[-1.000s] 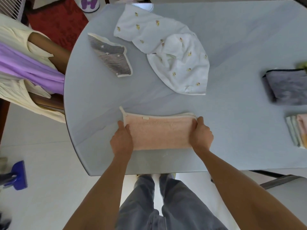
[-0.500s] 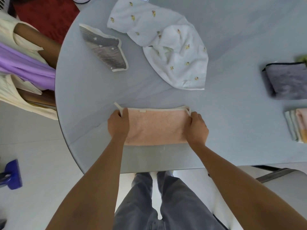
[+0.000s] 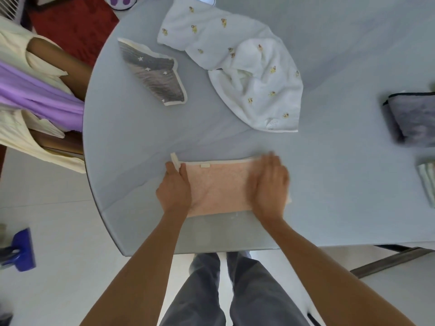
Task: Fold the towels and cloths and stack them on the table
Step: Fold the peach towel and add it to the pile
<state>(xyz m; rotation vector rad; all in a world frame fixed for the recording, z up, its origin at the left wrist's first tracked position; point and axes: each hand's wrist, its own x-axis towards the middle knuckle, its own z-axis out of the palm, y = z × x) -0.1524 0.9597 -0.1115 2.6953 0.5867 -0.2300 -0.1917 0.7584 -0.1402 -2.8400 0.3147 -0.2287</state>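
Note:
A folded pink towel (image 3: 219, 187) with a cream border lies near the front edge of the pale blue table (image 3: 329, 172). My left hand (image 3: 174, 191) rests on its left end, fingers by the cream corner tab. Flat on the towel's right part lies my right hand (image 3: 269, 184), blurred by motion, fingers straight. A crumpled white cloth with small yellow prints (image 3: 240, 67) sits farther back. A grey cloth with white stars (image 3: 155, 74) lies to its left.
A folded grey towel (image 3: 412, 118) and a folded striped and pink stack (image 3: 428, 182) sit at the table's right edge. Cream and purple clothes (image 3: 35, 102) hang over a chair on the left. A blue tool (image 3: 21, 249) lies on the floor.
My right hand has let go of the towel's right edge and slid inward, flat on top. The left hand stays at the left end.

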